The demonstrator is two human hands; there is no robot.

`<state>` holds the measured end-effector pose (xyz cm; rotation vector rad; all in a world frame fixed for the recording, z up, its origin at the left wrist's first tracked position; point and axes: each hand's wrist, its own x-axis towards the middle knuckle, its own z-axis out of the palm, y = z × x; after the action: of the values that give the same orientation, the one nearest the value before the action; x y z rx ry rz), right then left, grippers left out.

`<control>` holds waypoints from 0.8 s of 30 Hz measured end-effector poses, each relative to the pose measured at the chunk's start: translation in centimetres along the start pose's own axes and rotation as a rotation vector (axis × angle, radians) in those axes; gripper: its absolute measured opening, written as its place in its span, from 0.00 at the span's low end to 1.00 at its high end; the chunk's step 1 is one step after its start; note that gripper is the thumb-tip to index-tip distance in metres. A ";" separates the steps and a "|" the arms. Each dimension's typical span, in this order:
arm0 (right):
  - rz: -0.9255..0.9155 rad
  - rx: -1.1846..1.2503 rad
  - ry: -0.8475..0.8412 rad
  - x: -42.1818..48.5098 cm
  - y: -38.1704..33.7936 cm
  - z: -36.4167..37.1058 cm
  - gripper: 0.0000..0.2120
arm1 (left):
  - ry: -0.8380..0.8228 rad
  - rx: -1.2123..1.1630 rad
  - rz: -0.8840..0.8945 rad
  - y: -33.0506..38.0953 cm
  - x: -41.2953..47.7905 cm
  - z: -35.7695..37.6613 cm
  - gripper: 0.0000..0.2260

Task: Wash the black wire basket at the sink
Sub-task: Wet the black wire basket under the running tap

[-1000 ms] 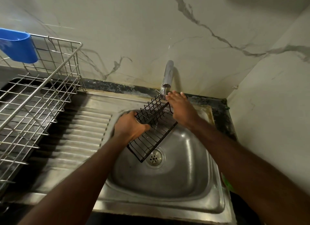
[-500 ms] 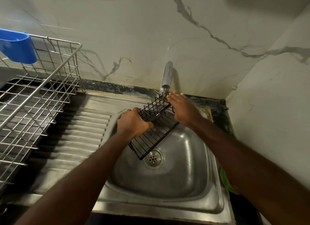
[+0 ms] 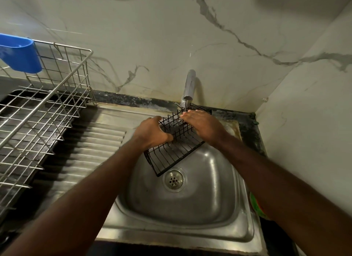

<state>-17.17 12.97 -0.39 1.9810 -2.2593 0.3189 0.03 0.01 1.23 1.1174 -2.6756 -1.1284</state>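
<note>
A black wire basket (image 3: 171,154) is held tilted over the steel sink bowl (image 3: 209,204), its far end up under the tap (image 3: 188,88). A thin stream of water runs from the tap onto that far end. My left hand (image 3: 152,133) grips the basket's left rim, thumb curled inside the wires. My right hand (image 3: 203,124) lies flat on the upper part of the basket, its straight fingers reaching toward the water. The basket's near corner hangs just above the drain (image 3: 173,180).
A ribbed steel draining board (image 3: 91,151) lies left of the bowl. Over it stands a silver wire dish rack (image 3: 38,107) with a blue plastic holder (image 3: 19,53) clipped on. Marble walls close in behind and on the right. Something green and orange (image 3: 257,208) sits beside the sink's right edge.
Both hands and the basket have shifted slightly up toward the tap. My right hand has slid a little along the basket's upper wires.
</note>
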 end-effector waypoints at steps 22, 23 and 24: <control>0.162 0.107 0.085 0.2 1.4 0.3 0.26 | 0.347 -0.719 -0.035 -4.1 -1.4 3.4 0.12; 0.215 0.143 0.070 0.3 1.4 0.3 0.25 | 0.371 -0.706 -0.026 -3.9 -1.3 3.4 0.12; 0.265 0.178 0.047 0.6 1.2 0.3 0.25 | 0.389 -0.695 -0.021 -3.7 -1.2 3.4 0.13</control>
<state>-18.41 12.49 -0.69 1.7231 -2.5447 0.6051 2.19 1.00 -3.36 1.0732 -1.7649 -1.4837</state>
